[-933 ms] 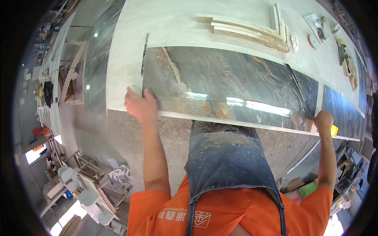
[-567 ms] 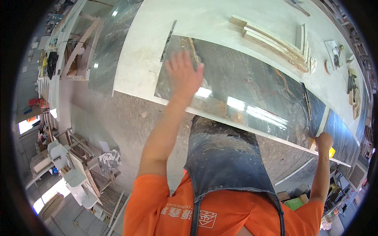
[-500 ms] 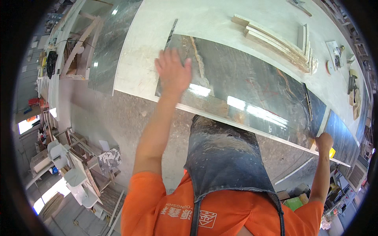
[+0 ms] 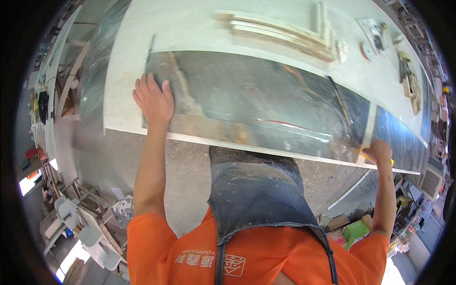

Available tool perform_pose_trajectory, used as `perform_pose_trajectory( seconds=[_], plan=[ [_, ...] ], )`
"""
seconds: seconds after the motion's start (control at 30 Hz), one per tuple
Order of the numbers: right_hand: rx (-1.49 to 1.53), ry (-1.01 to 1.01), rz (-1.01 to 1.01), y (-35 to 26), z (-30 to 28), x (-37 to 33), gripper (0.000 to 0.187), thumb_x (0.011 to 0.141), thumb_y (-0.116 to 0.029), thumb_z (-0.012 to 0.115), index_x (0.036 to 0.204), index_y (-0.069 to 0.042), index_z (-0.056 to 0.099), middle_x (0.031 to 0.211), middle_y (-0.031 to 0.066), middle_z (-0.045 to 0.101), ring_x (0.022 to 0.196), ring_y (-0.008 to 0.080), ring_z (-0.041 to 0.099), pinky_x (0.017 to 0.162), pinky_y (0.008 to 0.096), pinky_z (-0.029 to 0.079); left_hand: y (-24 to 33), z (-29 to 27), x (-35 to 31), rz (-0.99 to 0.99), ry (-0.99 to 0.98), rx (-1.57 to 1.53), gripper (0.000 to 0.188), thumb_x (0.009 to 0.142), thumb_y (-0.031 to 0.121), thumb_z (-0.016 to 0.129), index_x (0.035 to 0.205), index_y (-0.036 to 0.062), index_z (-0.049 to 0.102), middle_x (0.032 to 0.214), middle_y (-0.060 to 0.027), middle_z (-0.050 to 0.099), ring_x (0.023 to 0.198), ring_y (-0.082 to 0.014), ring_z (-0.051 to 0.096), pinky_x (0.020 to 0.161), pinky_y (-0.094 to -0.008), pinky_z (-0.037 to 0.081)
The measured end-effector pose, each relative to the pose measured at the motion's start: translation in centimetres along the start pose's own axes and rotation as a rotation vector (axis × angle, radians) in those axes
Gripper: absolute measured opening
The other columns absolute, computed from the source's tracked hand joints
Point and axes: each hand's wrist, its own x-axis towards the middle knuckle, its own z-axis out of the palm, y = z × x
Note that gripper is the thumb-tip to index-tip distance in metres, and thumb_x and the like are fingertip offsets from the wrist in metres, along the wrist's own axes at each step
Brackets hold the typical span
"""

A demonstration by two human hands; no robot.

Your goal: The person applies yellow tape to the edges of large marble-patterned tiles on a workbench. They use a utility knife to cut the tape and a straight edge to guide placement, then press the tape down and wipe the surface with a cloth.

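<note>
A long dark grey, glossy stone slab (image 4: 228,90) with tan and orange veins lies on the white worktable (image 4: 126,85). My left hand (image 4: 156,102) is palm down with its fingers apart at the slab's left end, the fingertips reaching over its edge. Near the slab's right end, by the table's front edge, my right hand (image 4: 380,152) is closed around a yellow tool (image 4: 365,154). Most of that tool is hidden by the hand, so its kind does not show. A narrow dark strip (image 4: 339,99) lies across the slab's right part.
Pale stone strips (image 4: 280,35) are stacked at the back. A bluish slab (image 4: 396,133) lies right of the white gap, and another dark slab (image 4: 97,71) stands at the left. A round disc (image 4: 366,51) rests at the far right. Boxes (image 4: 355,232) and scrap (image 4: 90,232) stand below.
The whole view has shifted, with the table and slab now further left. My left hand, blurred before, has moved closer to the slab's left edge. My right hand stays closed near the slab's right end.
</note>
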Motion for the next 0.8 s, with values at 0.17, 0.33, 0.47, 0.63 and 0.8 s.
perform_pose_trajectory(
  seconds=[0.17,0.33,0.47,0.63,0.8],
  plan=[
    [0.230,0.100,-0.310,2.8,-2.9,-2.9,0.050,0.080,-0.047,0.076,0.101,-0.002,0.076,0.094,0.0232,0.075,0.092,0.0427,0.072,0.081,0.0511,0.057,19.4,-4.1,-3.6,0.066,-0.124,-0.104,0.064,0.099,0.043,0.058,0.145,-0.0011,0.050,0.151,-0.0229,0.048,0.147,-0.0411,0.036,0.121,-0.0604,0.022],
    [0.372,0.083,-0.527,6.2,-2.1,-3.0,0.060,0.085,-0.044,0.076,0.126,-0.003,0.065,0.102,0.0246,0.074,0.097,0.0436,0.070,0.085,0.0501,0.054,36.0,-6.6,-9.1,0.123,-0.177,-0.246,0.066,0.095,0.041,0.064,0.143,-0.0016,0.051,0.152,-0.0224,0.047,0.144,-0.0429,0.037,0.120,-0.0605,0.024],
    [0.473,-0.004,-0.608,8.0,-2.7,-2.6,0.062,0.088,-0.046,0.074,0.129,-0.002,0.061,0.099,0.0250,0.073,0.096,0.0439,0.070,0.083,0.0504,0.053,44.7,-7.7,-11.6,0.158,-0.217,-0.322,0.069,0.096,0.044,0.063,0.145,-0.0014,0.049,0.154,-0.0211,0.045,0.147,-0.0424,0.034,0.121,-0.0617,0.022],
    [0.608,-0.011,-0.668,10.3,-1.3,-1.9,0.064,0.088,-0.050,0.074,0.131,-0.004,0.061,0.099,0.0243,0.073,0.095,0.0422,0.071,0.082,0.0478,0.054,52.0,-8.3,-13.9,0.204,-0.209,-0.365,0.069,0.097,0.045,0.062,0.146,-0.0010,0.049,0.155,-0.0212,0.043,0.148,-0.0422,0.032,0.121,-0.0622,0.020],
    [0.752,-0.026,-0.706,11.7,0.3,-0.9,0.065,0.088,-0.051,0.074,0.132,-0.005,0.062,0.099,0.0246,0.073,0.096,0.0417,0.071,0.082,0.0464,0.055,56.2,-8.7,-15.2,0.224,-0.214,-0.354,0.071,0.097,0.046,0.060,0.150,0.0005,0.046,0.158,-0.0197,0.040,0.150,-0.0406,0.030,0.123,-0.0621,0.017]
  ],
)
